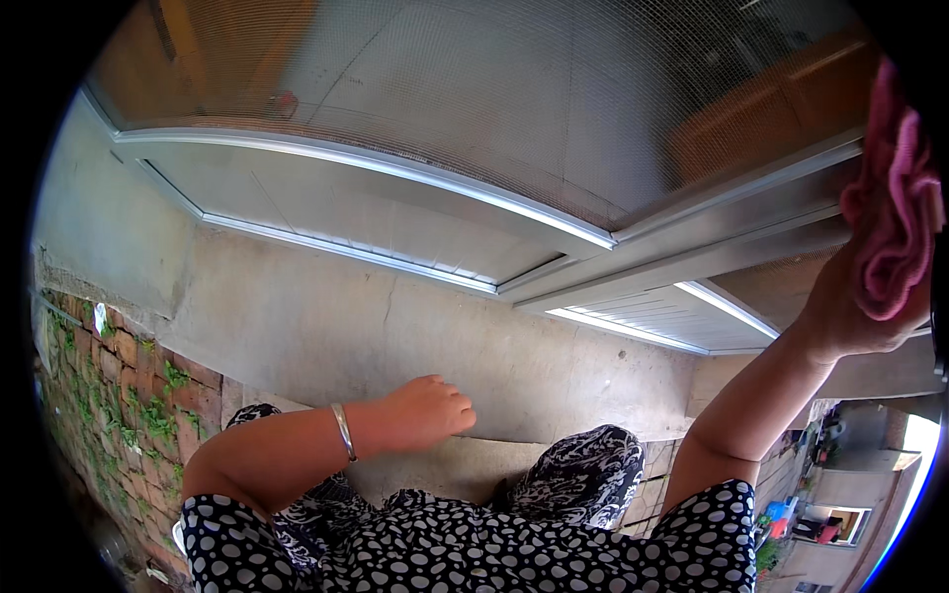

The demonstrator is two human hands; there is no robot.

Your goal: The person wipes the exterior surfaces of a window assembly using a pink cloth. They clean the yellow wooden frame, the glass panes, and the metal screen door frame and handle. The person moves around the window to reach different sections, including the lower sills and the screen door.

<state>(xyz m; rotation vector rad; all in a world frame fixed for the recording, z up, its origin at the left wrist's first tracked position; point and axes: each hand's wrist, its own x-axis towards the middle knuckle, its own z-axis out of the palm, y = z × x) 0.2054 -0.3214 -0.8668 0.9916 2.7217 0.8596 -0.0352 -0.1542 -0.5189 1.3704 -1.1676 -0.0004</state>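
Observation:
My right hand is raised at the far right and closed on a crumpled pink-red cloth. The cloth hangs over the fingers and hides most of them. It is beside the metal frame of a screen door, and I cannot tell whether it touches it. My left hand is held in front of my body, curled into a loose fist with nothing showing in it. A silver bangle circles that wrist. Ahead stands the screen door, with fine mesh above and a pale panel below.
A concrete ledge runs below the door. Brick paving with small weeds lies at the left. My patterned knees are bent close to the ledge. At the lower right, a yard holds plants and a blue item near a building.

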